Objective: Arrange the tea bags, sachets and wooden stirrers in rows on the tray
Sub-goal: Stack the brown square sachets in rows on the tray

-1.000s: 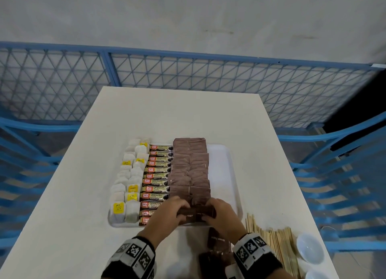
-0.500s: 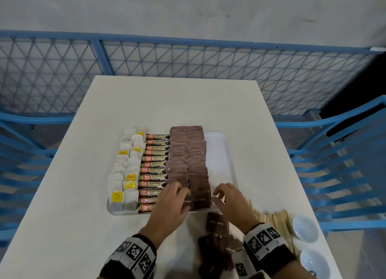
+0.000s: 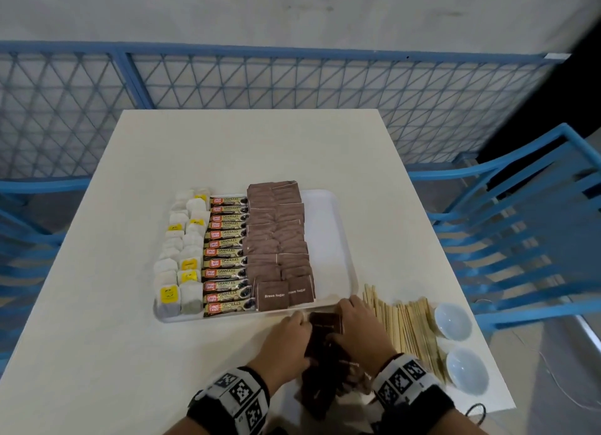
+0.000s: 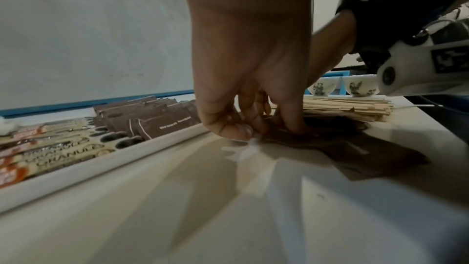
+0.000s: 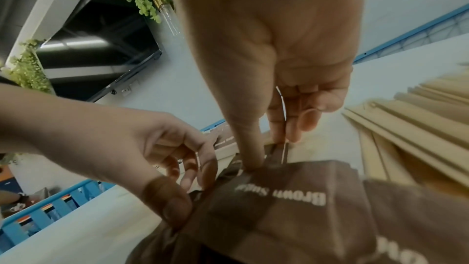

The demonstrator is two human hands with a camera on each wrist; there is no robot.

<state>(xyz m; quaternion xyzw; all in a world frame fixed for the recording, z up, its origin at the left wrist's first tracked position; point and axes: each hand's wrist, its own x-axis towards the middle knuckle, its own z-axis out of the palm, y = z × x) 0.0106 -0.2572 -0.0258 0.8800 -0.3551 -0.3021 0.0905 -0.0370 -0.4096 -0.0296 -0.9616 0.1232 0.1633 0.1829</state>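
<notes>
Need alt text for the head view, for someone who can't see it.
Both hands, left hand and right hand, pick at loose brown sugar packets on the table just in front of the tray. Wooden stirrers lie to the right.

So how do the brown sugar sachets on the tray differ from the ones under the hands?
The tray sachets lie in two overlapping rows inside the tray; the loose sachets sit in a jumbled heap on the table, off the tray. Nothing touches the tray sachets; the left hand and right hand pinch sachets from the heap. Both sets are the same brown packets printed "Brown Sugar".
</notes>
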